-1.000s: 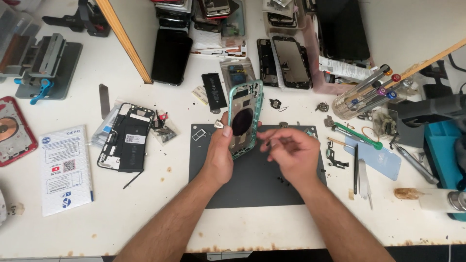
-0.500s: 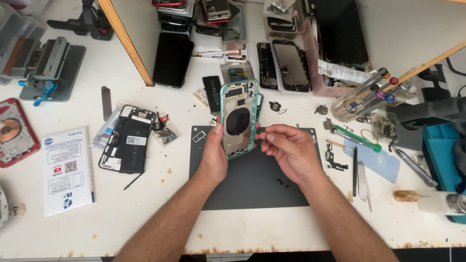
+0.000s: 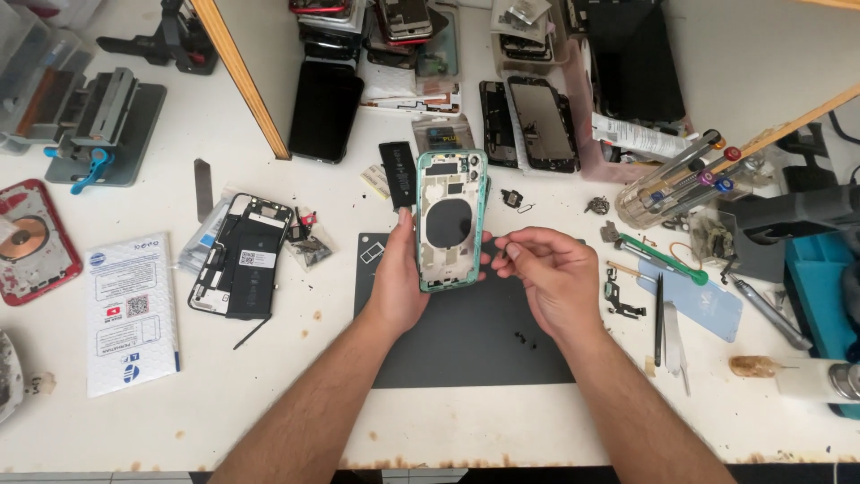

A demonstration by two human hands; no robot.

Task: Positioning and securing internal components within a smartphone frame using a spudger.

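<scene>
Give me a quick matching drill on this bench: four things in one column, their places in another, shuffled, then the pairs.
Things:
1. green phone frame
2. dark work mat
3. white booklet
4. red phone back

Places:
A. at the far left edge of the table
B. held upright in the left hand
C. flat under both hands
D. left of the opened phone with the black battery

Pairs: 1-B, 2-C, 3-D, 4-A. The right hand pinches beside the frame.

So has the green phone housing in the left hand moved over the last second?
Yes. The green phone housing has swung from a rightward tilt to upright above the dark grey work mat, held by the left hand.
</scene>
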